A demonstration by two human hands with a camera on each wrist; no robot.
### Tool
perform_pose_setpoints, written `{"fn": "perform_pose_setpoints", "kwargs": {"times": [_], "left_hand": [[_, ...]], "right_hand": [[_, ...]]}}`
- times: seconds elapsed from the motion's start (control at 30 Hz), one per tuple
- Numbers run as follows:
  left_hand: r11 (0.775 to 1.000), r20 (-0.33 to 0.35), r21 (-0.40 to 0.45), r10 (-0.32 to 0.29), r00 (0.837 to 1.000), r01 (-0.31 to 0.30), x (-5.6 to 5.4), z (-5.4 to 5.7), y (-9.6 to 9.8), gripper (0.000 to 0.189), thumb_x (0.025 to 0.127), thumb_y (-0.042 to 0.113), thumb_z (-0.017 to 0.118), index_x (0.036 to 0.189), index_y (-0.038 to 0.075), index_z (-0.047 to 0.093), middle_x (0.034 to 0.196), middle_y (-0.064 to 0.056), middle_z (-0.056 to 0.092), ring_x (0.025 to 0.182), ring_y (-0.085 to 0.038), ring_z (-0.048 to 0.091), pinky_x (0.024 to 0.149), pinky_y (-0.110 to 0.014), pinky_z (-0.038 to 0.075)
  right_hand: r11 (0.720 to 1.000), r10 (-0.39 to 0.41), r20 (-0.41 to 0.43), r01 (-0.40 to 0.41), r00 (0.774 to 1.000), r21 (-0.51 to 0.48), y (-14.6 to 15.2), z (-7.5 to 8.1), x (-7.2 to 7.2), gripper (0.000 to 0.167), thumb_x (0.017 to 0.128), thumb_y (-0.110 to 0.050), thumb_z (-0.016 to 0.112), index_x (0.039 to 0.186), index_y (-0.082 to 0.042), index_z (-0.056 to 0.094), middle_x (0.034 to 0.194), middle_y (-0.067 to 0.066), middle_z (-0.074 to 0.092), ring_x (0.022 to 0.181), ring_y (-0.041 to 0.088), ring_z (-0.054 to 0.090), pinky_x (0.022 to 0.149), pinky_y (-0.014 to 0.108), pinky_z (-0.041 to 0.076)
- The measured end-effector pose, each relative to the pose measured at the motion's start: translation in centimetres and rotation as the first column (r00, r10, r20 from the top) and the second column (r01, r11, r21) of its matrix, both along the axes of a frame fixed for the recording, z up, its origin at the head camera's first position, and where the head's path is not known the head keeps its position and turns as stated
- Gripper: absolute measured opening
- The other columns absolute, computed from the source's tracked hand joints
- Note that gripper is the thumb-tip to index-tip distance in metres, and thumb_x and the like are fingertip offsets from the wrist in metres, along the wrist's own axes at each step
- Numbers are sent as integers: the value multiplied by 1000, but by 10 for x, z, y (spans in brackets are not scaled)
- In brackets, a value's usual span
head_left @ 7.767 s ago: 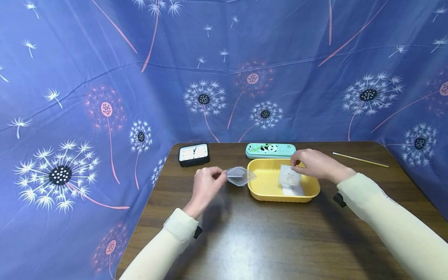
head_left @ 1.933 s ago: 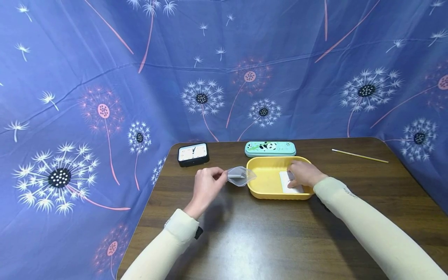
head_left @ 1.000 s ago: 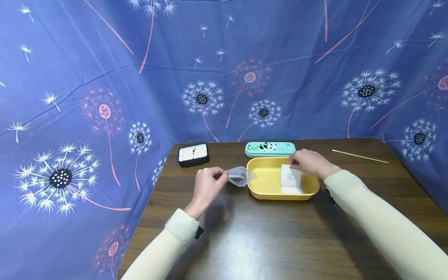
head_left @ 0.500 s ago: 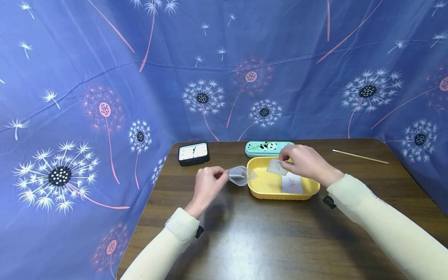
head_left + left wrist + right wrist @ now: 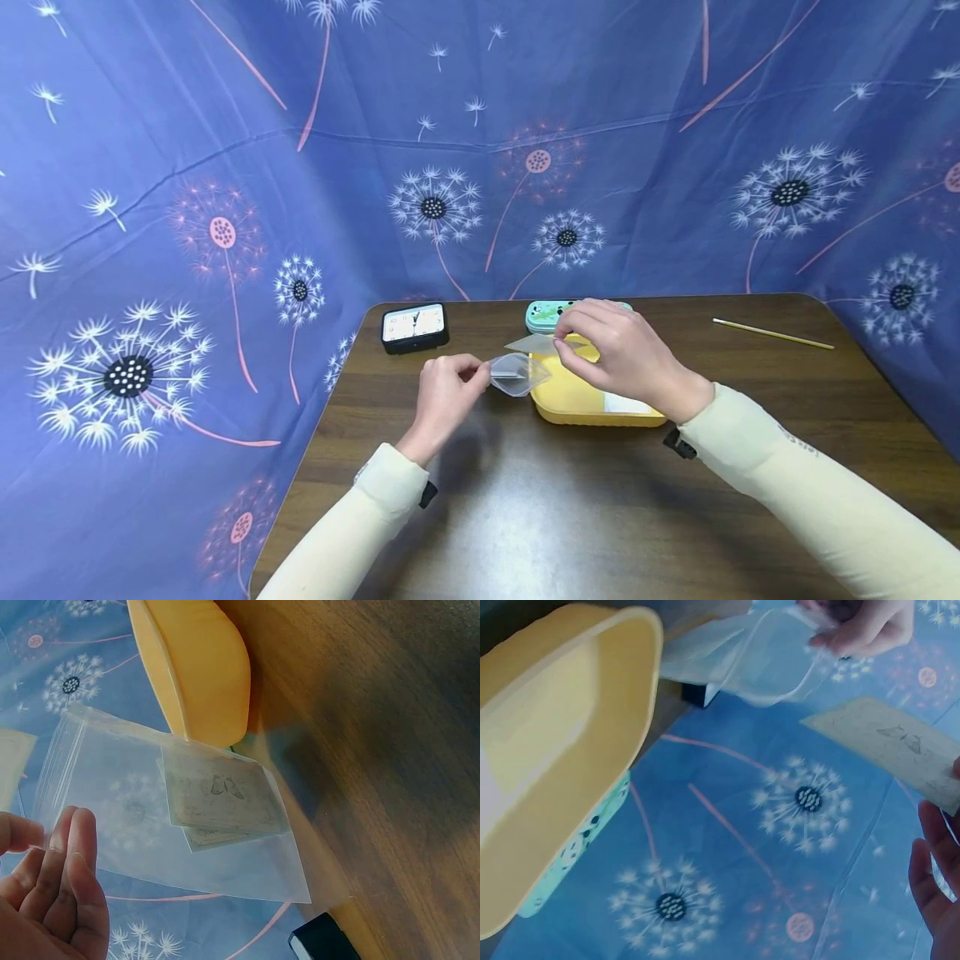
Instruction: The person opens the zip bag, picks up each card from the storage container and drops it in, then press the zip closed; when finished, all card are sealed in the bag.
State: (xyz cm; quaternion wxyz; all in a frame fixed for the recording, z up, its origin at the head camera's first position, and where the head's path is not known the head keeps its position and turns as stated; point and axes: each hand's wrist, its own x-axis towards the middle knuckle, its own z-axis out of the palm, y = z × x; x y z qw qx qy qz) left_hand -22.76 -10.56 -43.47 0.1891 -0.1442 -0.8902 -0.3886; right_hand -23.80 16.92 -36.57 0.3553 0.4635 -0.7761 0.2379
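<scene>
My left hand [image 5: 444,402] pinches the edge of a clear zip bag [image 5: 517,375], whose mouth gapes toward the right. In the left wrist view, several flat slips [image 5: 217,787] lie inside the bag, the top one bearing a small butterfly figure. My right hand [image 5: 626,350] holds a translucent slip [image 5: 531,342] by one end, above the left part of the yellow tray. The right wrist view shows a winged insect figure on this slip [image 5: 889,742], which is apart from the bag. A white slip [image 5: 624,404] lies in the yellow tray [image 5: 577,412], partly hidden under my right hand.
Behind the tray stands a mint panda pencil case [image 5: 542,315], partly covered by my right hand. A black desk clock [image 5: 415,327] sits at the back left. To the right, a thin yellow stick [image 5: 772,333] lies on the wooden table [image 5: 450,542].
My right hand dipped into the tray, lifted a slip from it, and carried it left toward the bag's mouth. My left hand and the bag have stayed in place.
</scene>
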Motion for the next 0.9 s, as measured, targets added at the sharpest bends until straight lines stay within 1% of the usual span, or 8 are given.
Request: {"fn": "perform_pose_setpoints", "kwargs": {"times": [0.1, 0.17, 0.37, 0.47, 0.53, 0.67, 0.8, 0.9], "left_hand": [[1000, 1, 0, -1, 1000, 1, 0, 0, 0, 17, 94, 20, 71, 81, 16, 80, 63, 14, 63, 55, -6, 56, 53, -28, 47], [1000, 1, 1, -3, 1000, 3, 0, 0, 0, 17, 95, 19, 71, 81, 16, 80, 63, 14, 63, 55, -6, 56, 53, -28, 47], [1000, -2, 2, -10, 1000, 10, -1, 0, 0, 17, 95, 19, 71, 81, 17, 81, 63, 14, 64, 55, -5, 57, 54, -29, 47], [1000, -4, -5, -11, 1000, 11, 0, -2, 1, 15, 94, 18, 72, 83, 16, 81, 63, 14, 64, 55, -5, 57, 54, -28, 47], [1000, -5, -9, -15, 1000, 15, 0, -3, 1, 14, 94, 17, 72, 84, 15, 81, 64, 14, 64, 55, -5, 57, 54, -28, 47], [1000, -10, -9, -18, 1000, 18, 0, -4, 2, 15, 94, 17, 71, 83, 15, 81, 63, 14, 64, 55, -4, 57, 54, -28, 47], [1000, 0, -6, -11, 1000, 11, 0, -4, 1, 16, 95, 18, 71, 82, 16, 81, 63, 15, 63, 55, -5, 56, 53, -28, 47], [1000, 4, -6, -12, 1000, 12, 0, -5, 0, 17, 95, 19, 71, 82, 16, 81, 63, 15, 63, 55, -5, 57, 52, -27, 47]], "right_hand": [[999, 40, 2, -40, 999, 11, -7, 0, 4, 6, 88, -9, 65, 91, -14, 66, 91, -5, 66, 85, 15, 65, 80, 39, 55], [998, 48, 28, -49, 998, 30, -9, -4, 5, 5, 89, -10, 66, 91, -14, 66, 91, -5, 66, 85, 15, 65, 82, 38, 54], [998, 43, 114, -49, 993, 50, -16, -27, 1, 5, 89, -10, 69, 90, -14, 66, 92, -5, 66, 88, 16, 65, 84, 40, 55], [998, 31, 132, -39, 991, 53, -21, -38, -4, 6, 90, -10, 70, 91, -14, 66, 93, -5, 66, 89, 16, 66, 85, 41, 55], [999, 20, 140, -27, 990, 47, -23, -43, -5, 6, 91, -10, 70, 91, -14, 66, 92, -5, 66, 89, 15, 65, 84, 41, 55], [1000, 6, 143, -9, 990, 25, -24, -43, -6, 5, 92, -11, 69, 92, -15, 66, 91, -5, 65, 88, 15, 64, 84, 38, 54], [1000, 6, 109, -8, 994, 16, -26, -41, -6, 5, 91, -11, 68, 92, -15, 66, 91, -4, 66, 87, 15, 64, 83, 39, 54], [1000, 13, 98, -14, 995, 13, -28, -43, -6, 6, 89, -10, 69, 91, -14, 66, 91, -3, 66, 89, 17, 64, 82, 40, 54]]}}
